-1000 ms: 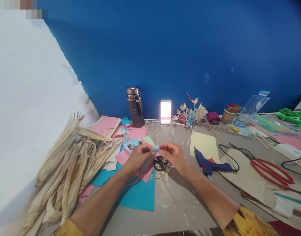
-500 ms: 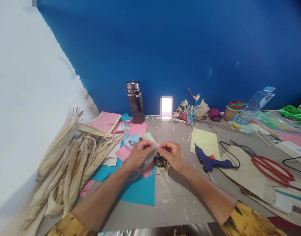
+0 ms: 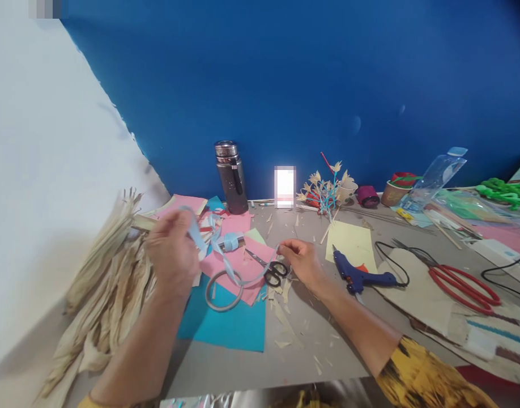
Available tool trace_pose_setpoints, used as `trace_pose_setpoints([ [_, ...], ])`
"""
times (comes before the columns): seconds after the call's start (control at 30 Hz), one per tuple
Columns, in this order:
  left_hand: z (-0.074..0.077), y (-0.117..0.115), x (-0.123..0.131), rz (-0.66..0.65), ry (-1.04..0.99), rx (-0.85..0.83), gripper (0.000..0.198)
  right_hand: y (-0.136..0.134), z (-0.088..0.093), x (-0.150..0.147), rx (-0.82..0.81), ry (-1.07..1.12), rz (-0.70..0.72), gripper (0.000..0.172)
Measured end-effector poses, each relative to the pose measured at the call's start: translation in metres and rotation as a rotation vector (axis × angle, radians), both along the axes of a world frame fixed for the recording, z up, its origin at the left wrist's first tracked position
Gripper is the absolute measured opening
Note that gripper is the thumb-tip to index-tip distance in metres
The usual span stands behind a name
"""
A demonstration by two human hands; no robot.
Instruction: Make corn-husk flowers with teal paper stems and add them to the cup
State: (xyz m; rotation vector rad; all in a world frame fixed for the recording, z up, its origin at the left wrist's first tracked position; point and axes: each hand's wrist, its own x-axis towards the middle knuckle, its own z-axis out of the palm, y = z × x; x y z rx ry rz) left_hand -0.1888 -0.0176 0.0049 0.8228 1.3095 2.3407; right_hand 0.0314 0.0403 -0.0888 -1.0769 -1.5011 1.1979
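My left hand (image 3: 170,249), blurred by motion, is raised at the left over the dried corn husks (image 3: 119,306). A light blue ribbon (image 3: 196,233) runs from its fingers. My right hand (image 3: 301,260) pinches a thin end of pale ribbon right of the scissors. From there the strip curves down past the black-handled scissors (image 3: 276,274) and back up toward a small light blue ribbon roll (image 3: 231,242). A grey ring (image 3: 208,297) lies on the blue-green sheet (image 3: 238,331), apart from both hands. Under the ribbon is pink paper (image 3: 254,292).
A blue glue gun (image 3: 362,276) lies at the right, before yellow paper (image 3: 351,241). Red-handled shears (image 3: 464,289) rest beyond it. At the back stand a dark thermos (image 3: 232,181), husk flowers (image 3: 328,190) and a tilted plastic bottle (image 3: 438,178). Husk scraps (image 3: 285,317) litter the middle.
My hands, together over the scissors before, are now apart. The left has moved left and up with ribbon. The right stays near the scissors. The grey ring now lies uncovered on the sheet.
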Motion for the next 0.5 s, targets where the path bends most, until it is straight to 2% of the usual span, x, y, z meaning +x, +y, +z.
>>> trace_pose_setpoints([
  [0.07,0.022,-0.015,-0.007,0.086,0.048,0.205,0.018,0.004,0.001,0.003,-0.004,0.008,-0.024,0.027],
  [0.13,0.038,-0.035,-0.004,0.088,0.113,0.304,0.014,0.008,0.002,0.006,0.001,0.064,-0.068,0.039],
  [0.2,0.043,-0.053,0.006,-0.133,0.244,0.155,0.005,0.012,0.004,0.011,0.023,0.164,-0.130,0.046],
  [0.3,0.030,-0.062,0.026,-0.581,0.570,-0.387,0.007,0.015,0.008,0.015,0.067,0.308,-0.179,0.040],
  [0.33,0.021,-0.058,0.032,-0.674,0.675,-0.536,0.009,0.015,0.009,0.015,0.074,0.340,-0.174,0.036],
  [0.37,0.011,-0.051,0.037,-0.717,0.743,-0.619,0.012,0.014,0.010,0.015,0.074,0.368,-0.163,0.034],
  [0.43,-0.010,-0.031,0.044,-0.749,0.839,-0.654,0.020,0.010,0.014,0.015,0.053,0.419,-0.131,0.034],
  [0.5,-0.025,-0.007,0.046,-0.740,0.857,-0.691,0.018,0.007,0.020,0.015,0.003,0.482,-0.091,0.038],
])
